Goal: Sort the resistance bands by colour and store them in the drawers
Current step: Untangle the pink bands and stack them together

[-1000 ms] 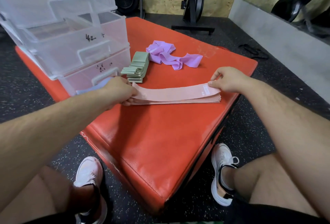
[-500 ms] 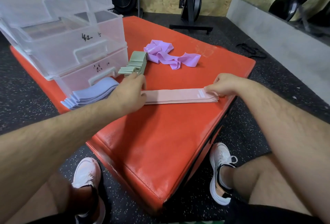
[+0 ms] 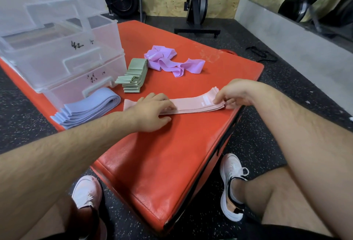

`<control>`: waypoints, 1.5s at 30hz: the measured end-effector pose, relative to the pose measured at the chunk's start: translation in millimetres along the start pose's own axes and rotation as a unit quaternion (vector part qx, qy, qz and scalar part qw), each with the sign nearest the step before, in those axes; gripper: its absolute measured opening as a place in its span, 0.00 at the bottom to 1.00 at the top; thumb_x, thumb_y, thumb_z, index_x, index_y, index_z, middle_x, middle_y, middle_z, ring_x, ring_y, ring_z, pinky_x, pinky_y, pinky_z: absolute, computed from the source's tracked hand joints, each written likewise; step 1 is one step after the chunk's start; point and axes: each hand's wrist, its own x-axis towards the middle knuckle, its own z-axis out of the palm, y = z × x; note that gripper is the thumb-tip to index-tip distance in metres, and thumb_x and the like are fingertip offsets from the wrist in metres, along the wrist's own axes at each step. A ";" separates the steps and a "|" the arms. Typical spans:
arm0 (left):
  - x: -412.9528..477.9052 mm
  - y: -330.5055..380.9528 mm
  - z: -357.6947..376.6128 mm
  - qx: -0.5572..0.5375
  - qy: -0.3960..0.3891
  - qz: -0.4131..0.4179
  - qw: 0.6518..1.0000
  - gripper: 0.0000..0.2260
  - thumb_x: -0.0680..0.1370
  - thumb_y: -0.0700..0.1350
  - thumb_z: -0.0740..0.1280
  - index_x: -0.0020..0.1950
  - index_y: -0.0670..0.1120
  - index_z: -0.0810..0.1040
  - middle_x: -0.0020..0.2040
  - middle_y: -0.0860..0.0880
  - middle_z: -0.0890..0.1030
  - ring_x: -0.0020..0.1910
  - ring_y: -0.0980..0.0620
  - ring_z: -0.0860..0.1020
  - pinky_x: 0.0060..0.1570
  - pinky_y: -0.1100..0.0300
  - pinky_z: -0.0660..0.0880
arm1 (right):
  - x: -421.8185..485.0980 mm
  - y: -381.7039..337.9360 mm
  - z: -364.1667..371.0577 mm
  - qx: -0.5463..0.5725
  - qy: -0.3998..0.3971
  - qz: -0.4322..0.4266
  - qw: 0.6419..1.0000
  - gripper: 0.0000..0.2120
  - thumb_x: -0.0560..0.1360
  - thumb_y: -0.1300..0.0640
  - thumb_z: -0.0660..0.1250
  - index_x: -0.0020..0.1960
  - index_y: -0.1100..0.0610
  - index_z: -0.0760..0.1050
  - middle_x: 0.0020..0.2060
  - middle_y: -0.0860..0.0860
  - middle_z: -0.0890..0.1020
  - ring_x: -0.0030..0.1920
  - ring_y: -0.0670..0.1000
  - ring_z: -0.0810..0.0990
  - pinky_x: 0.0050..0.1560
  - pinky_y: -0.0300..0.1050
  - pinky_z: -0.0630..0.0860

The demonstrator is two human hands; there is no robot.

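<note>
A flat stack of pink bands (image 3: 193,105) lies on the red padded box (image 3: 162,163). My left hand (image 3: 152,112) rests palm down on the stack's left part, fingers spread. My right hand (image 3: 235,94) pinches the stack's right end. A stack of blue bands (image 3: 89,108) lies at the left, in front of the clear plastic drawers (image 3: 57,54). Folded green bands (image 3: 133,76) sit beyond the pink stack. Loose purple bands (image 3: 168,60) lie crumpled farther back.
The drawer unit has three tiers with black handwritten marks; its upper tiers stand pulled out. Gym machines (image 3: 196,4) stand on the dark speckled floor behind. My shoes (image 3: 232,186) flank the box's near corner. A grey wall runs along the right.
My left hand slid from the pink stack's left end onto its top, uncovering the blue stack. The right hand stayed at the right end. The camera tilted slightly.
</note>
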 end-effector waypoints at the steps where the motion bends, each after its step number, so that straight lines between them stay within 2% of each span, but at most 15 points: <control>1: 0.5 0.8 0.4 0.002 -0.002 0.001 1.000 0.18 0.76 0.52 0.68 0.66 0.59 0.74 0.63 0.58 0.72 0.61 0.52 0.67 0.60 0.50 0.69 | -0.5 -0.7 -4.6 0.015 0.003 -0.008 1.000 0.12 0.71 0.67 0.75 0.51 0.61 0.76 0.44 0.54 0.78 0.40 0.49 0.77 0.51 0.45 0.81; 8: 20.7 18.7 8.6 -0.008 -0.032 0.016 0.999 0.20 0.78 0.48 0.66 0.70 0.57 0.73 0.74 0.60 0.68 0.71 0.51 0.64 0.67 0.46 0.67 | -20.1 6.1 -41.3 -0.036 0.113 -0.060 0.991 0.12 0.68 0.66 0.78 0.50 0.62 0.81 0.49 0.56 0.85 0.49 0.54 0.85 0.35 0.41 0.83; 11: 26.1 21.0 8.8 -0.012 -0.035 0.016 0.999 0.20 0.78 0.46 0.65 0.70 0.55 0.73 0.73 0.60 0.69 0.71 0.50 0.65 0.67 0.45 0.67 | -29.0 5.2 -47.7 -0.010 0.073 -0.090 0.993 0.13 0.69 0.66 0.77 0.52 0.62 0.81 0.49 0.56 0.87 0.50 0.54 0.86 0.44 0.44 0.82; 15: 18.9 10.0 0.9 -0.008 -0.055 0.027 0.998 0.19 0.77 0.48 0.65 0.69 0.55 0.75 0.70 0.58 0.73 0.67 0.49 0.68 0.66 0.45 0.68 | -33.0 -12.5 -33.6 0.003 0.016 -0.117 0.993 0.11 0.70 0.66 0.77 0.52 0.63 0.83 0.47 0.56 0.88 0.46 0.51 0.87 0.41 0.41 0.80; 19: -1.7 -8.7 -16.0 0.065 0.048 0.004 0.997 0.19 0.75 0.53 0.56 0.58 0.52 0.81 0.55 0.50 0.76 0.54 0.44 0.71 0.54 0.48 0.72 | -31.1 -39.2 -1.9 0.005 -0.012 -0.144 0.990 0.09 0.70 0.65 0.77 0.50 0.65 0.84 0.46 0.58 0.88 0.43 0.50 0.87 0.42 0.41 0.81; 21: -12.6 -23.4 -20.2 0.070 0.073 -0.023 0.995 0.15 0.74 0.51 0.60 0.55 0.50 0.81 0.53 0.48 0.77 0.54 0.42 0.73 0.54 0.47 0.73 | -29.9 -51.7 18.7 -0.007 -0.026 -0.154 0.988 0.11 0.70 0.66 0.77 0.51 0.67 0.84 0.44 0.58 0.87 0.42 0.49 0.87 0.40 0.38 0.81; 23: -23.4 -38.7 -19.0 0.042 0.066 -0.025 0.997 0.14 0.72 0.52 0.63 0.52 0.49 0.82 0.50 0.49 0.79 0.52 0.42 0.76 0.54 0.50 0.74 | -29.5 -63.9 41.7 -0.027 -0.037 -0.160 0.986 0.13 0.69 0.66 0.77 0.53 0.68 0.83 0.41 0.55 0.86 0.39 0.48 0.85 0.36 0.35 0.80; 27: -33.4 -48.5 -16.9 -0.062 0.049 -0.008 0.997 0.10 0.75 0.42 0.70 0.55 0.43 0.81 0.50 0.47 0.81 0.48 0.49 0.78 0.50 0.69 0.67 | -32.5 -84.3 83.2 -0.107 -0.022 -0.169 0.979 0.14 0.70 0.61 0.77 0.54 0.65 0.84 0.39 0.52 0.82 0.31 0.45 0.81 0.25 0.29 0.72; 29: -36.0 -47.8 -18.2 -0.119 0.051 -0.054 0.990 0.13 0.76 0.41 0.70 0.60 0.43 0.77 0.54 0.48 0.81 0.51 0.51 0.78 0.53 0.64 0.72 | -34.2 -90.6 99.0 -0.122 -0.022 -0.187 0.974 0.12 0.71 0.61 0.76 0.53 0.65 0.83 0.39 0.52 0.82 0.31 0.46 0.80 0.24 0.29 0.70; 31: -36.7 -47.9 -17.9 -0.163 0.053 -0.077 0.982 0.18 0.77 0.42 0.70 0.66 0.44 0.71 0.55 0.49 0.81 0.54 0.51 0.80 0.57 0.56 0.76 | -35.8 -94.5 113.4 -0.132 -0.022 -0.203 0.970 0.09 0.71 0.61 0.76 0.50 0.63 0.83 0.38 0.52 0.83 0.31 0.46 0.80 0.26 0.29 0.72; 34: -36.2 -44.6 -20.8 -0.206 0.050 -0.077 0.974 0.24 0.78 0.43 0.68 0.72 0.48 0.64 0.54 0.50 0.81 0.52 0.52 0.81 0.57 0.56 0.77 | -35.4 -95.3 127.1 -0.174 -0.024 -0.225 0.958 0.11 0.68 0.57 0.78 0.48 0.62 0.84 0.39 0.52 0.86 0.40 0.50 0.86 0.45 0.40 0.82; 37: -33.1 -43.8 -21.2 -0.173 0.061 -0.068 0.981 0.22 0.78 0.46 0.69 0.70 0.49 0.68 0.52 0.50 0.78 0.52 0.49 0.79 0.57 0.53 0.76 | -39.6 -95.1 123.9 -0.114 -0.080 -0.233 0.963 0.10 0.73 0.57 0.75 0.51 0.63 0.83 0.43 0.54 0.86 0.46 0.51 0.86 0.50 0.42 0.83; 40: -32.5 -44.5 -19.3 -0.070 0.072 -0.072 0.992 0.12 0.78 0.53 0.68 0.58 0.50 0.76 0.52 0.48 0.73 0.54 0.47 0.76 0.59 0.53 0.73 | -36.3 -92.1 101.1 -0.123 -0.007 -0.235 0.964 0.10 0.75 0.58 0.68 0.50 0.64 0.82 0.42 0.53 0.83 0.42 0.51 0.81 0.49 0.49 0.82; 43: -30.2 -41.3 -19.6 -0.045 0.056 -0.085 0.994 0.12 0.79 0.56 0.66 0.55 0.49 0.76 0.54 0.47 0.73 0.55 0.46 0.75 0.60 0.54 0.72 | -29.0 -77.1 77.5 -0.314 0.124 -0.182 0.923 0.07 0.74 0.55 0.64 0.43 0.59 0.76 0.37 0.53 0.78 0.39 0.56 0.77 0.36 0.43 0.73; 45: -27.5 -38.6 -20.9 -0.034 0.057 -0.091 0.994 0.12 0.80 0.56 0.64 0.55 0.48 0.76 0.55 0.47 0.74 0.55 0.47 0.75 0.59 0.55 0.71 | -25.9 -64.3 73.2 -0.322 0.073 -0.106 0.938 0.08 0.70 0.52 0.68 0.42 0.57 0.75 0.36 0.54 0.78 0.37 0.57 0.79 0.36 0.41 0.76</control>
